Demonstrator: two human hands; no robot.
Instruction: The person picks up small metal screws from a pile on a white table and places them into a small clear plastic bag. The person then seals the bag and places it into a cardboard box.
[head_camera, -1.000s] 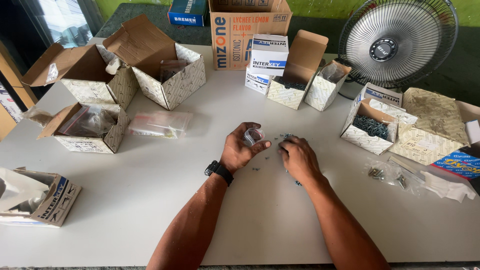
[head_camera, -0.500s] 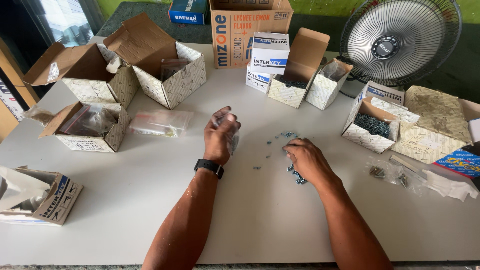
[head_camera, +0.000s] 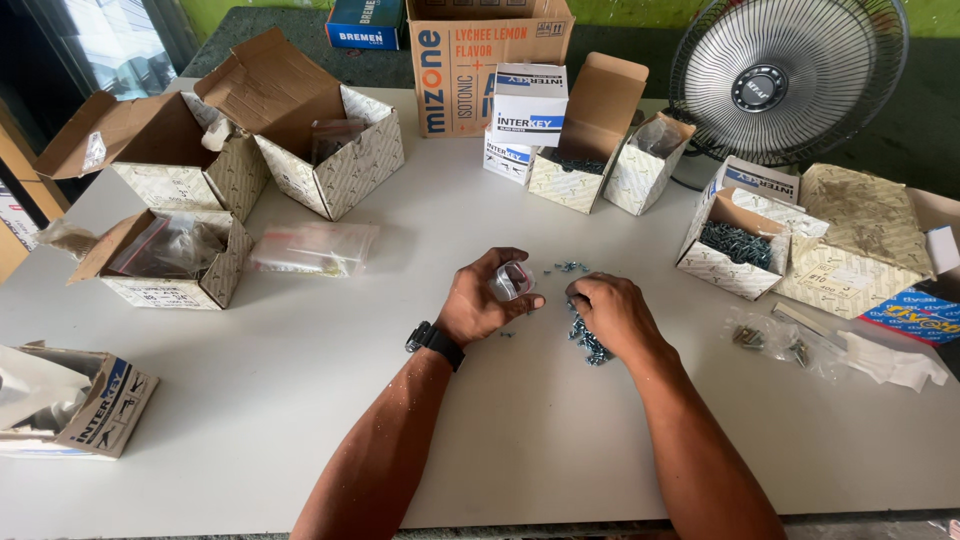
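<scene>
Head view, left hand (head_camera: 478, 300) fingers curled around small clear bag (head_camera: 511, 280), right hand (head_camera: 608, 312) fingertips pinching screws (head_camera: 588, 340)

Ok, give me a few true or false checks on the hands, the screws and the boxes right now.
1. The left hand holds a small clear plastic bag. True.
2. The right hand rests on a pile of small screws. True.
3. The electric fan lies flat on the table. False: it stands upright at the far right.
4. The wristwatch is on the right wrist. False: left wrist.
5. The open box at right holds screws. True.
</scene>
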